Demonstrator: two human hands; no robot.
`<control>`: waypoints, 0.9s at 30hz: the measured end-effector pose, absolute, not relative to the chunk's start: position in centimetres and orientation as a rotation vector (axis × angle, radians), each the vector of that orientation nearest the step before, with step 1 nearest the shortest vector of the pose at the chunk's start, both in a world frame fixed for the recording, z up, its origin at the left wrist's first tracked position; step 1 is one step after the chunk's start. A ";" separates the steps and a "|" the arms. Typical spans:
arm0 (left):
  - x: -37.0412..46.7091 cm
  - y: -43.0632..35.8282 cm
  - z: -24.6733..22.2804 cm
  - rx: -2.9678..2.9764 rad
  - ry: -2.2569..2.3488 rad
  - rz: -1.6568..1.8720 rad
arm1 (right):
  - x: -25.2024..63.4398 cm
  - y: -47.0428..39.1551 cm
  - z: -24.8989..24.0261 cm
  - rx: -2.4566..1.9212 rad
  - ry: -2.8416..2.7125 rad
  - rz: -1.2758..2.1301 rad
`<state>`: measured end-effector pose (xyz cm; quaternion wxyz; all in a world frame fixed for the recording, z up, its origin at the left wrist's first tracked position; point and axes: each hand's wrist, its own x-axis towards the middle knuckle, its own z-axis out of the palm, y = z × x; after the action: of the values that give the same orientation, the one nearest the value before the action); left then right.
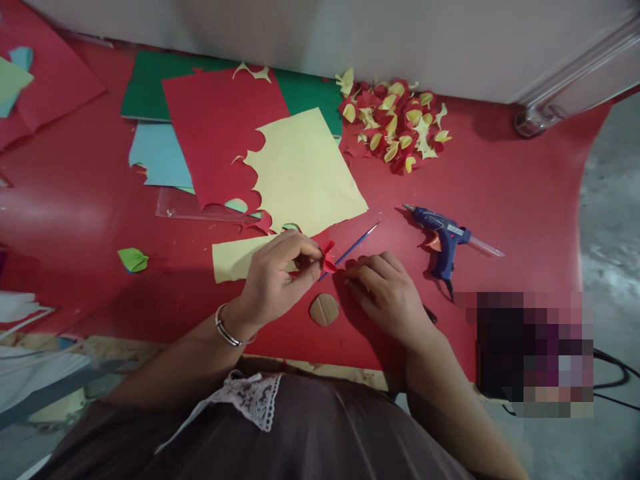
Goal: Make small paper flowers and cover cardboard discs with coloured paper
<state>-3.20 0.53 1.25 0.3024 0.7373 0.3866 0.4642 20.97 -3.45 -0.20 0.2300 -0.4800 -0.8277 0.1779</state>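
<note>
A small folded red paper petal shape (329, 259) is pinched between the thumb and fingers of my left hand (280, 270). Just right of it is my right hand (383, 287), its fingers bent together close to the paper; whether they grip anything is hidden. Between the hands a thin blue paintbrush (357, 243) lies on the table. Below them sits a round cardboard disc (324, 310). A blue glue gun (443, 237) with a clear glue stick rests on its side to the right.
Cut yellow paper (300, 173) and red paper (215, 133) overlap a green sheet (150, 87) at the back. A heap of red and yellow paper petals (395, 123) lies against the wall. A green paper leaf (133, 260) is at left. The red table (525, 173) ends at right.
</note>
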 end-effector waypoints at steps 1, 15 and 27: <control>-3.2 0.5 1.2 1.960 1.026 1.213 | 21.0 -3.4 -0.2 -1.323 -2.272 0.495; -2.5 0.3 0.9 1.976 0.979 1.190 | 20.0 -4.2 2.3 -1.328 -1.782 0.668; -2.2 0.2 0.7 2.065 0.898 1.160 | 18.5 -4.7 2.3 -1.414 -1.558 0.832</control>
<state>-2.23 0.15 0.70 0.2996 0.7778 0.3381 0.4370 18.54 -4.69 2.27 0.4256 -0.5657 -0.6230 0.3327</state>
